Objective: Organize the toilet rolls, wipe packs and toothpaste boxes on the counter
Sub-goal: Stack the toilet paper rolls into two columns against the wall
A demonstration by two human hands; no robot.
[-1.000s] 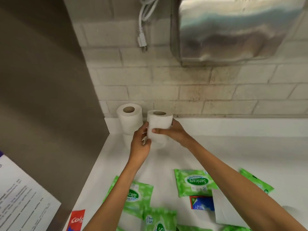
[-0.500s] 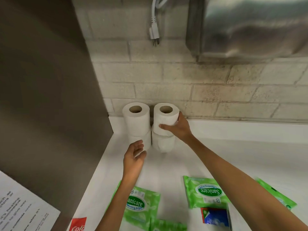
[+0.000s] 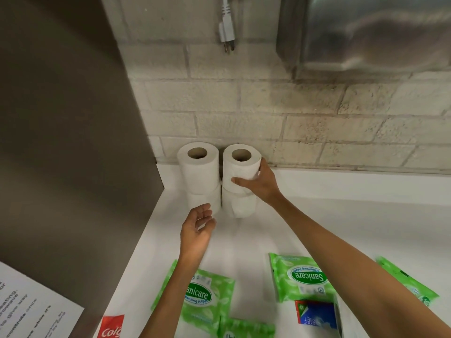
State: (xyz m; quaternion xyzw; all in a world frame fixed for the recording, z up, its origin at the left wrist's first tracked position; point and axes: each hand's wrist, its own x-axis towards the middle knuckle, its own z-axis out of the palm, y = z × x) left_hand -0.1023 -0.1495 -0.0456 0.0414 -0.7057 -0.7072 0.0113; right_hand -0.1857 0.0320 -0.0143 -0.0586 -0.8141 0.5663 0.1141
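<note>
While the right hand point(image 3: 258, 185) grips the top toilet roll point(image 3: 240, 162), squaring it on its stack against the brick wall point(image 3: 305, 123), the left hand point(image 3: 196, 228) hovers empty, fingers spread; Sanicare wipe packs point(image 3: 300, 276) lie scattered on the bench point(image 3: 341, 215), well away from that wall.

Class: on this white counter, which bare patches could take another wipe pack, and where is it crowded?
Free: white counter right of the stacked white toilet rolls, along the brick wall; also between rolls and green wipe packs. Crowded: front edge, packs and toothpaste boxes.
</note>
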